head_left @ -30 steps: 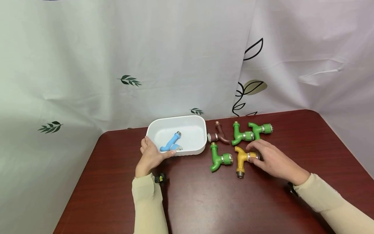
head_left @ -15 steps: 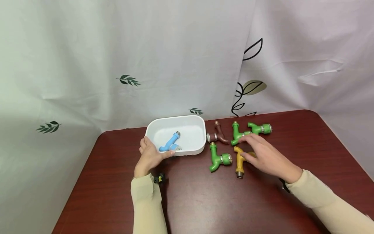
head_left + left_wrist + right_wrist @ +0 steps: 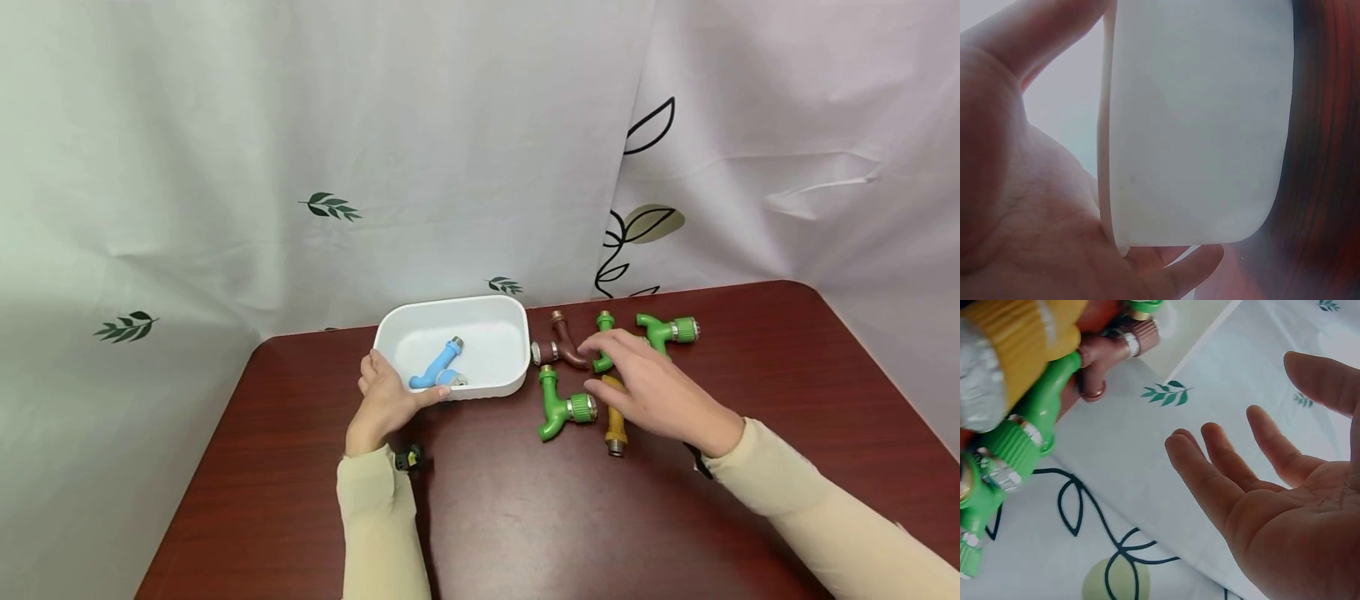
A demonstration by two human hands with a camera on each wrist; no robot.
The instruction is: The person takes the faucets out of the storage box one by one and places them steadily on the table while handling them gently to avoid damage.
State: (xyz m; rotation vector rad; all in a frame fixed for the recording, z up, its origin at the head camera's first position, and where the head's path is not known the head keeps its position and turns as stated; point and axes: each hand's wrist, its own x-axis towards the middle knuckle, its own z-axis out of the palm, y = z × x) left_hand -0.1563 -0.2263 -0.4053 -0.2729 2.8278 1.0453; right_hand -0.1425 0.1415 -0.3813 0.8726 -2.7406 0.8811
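My left hand (image 3: 384,402) grips the near-left corner of a white plastic basin (image 3: 512,385), thumb on the front rim and fingers round the left side. The left wrist view shows the basin's wall (image 3: 1200,125) between thumb and fingers. In it lies a light blue tap (image 3: 438,367). My right hand (image 3: 660,387) hovers over the taps with relaxed fingers and nothing in its grasp. Beneath it a yellow tap (image 3: 617,425) is partly covered, as is a green tap (image 3: 604,323) behind. The fingertips hang near a brown tap (image 3: 564,340) and above a nearer green tap (image 3: 555,408).
Another green tap (image 3: 667,330) lies at the back right. The dark red wooden table (image 3: 510,517) ends at a white curtain (image 3: 450,150) with leaf prints, close behind the basin and taps.
My right hand has moved left from the yellow tap's handle, rising over the taps toward the brown one. The yellow tap stays in place. My left hand keeps its hold on the basin.
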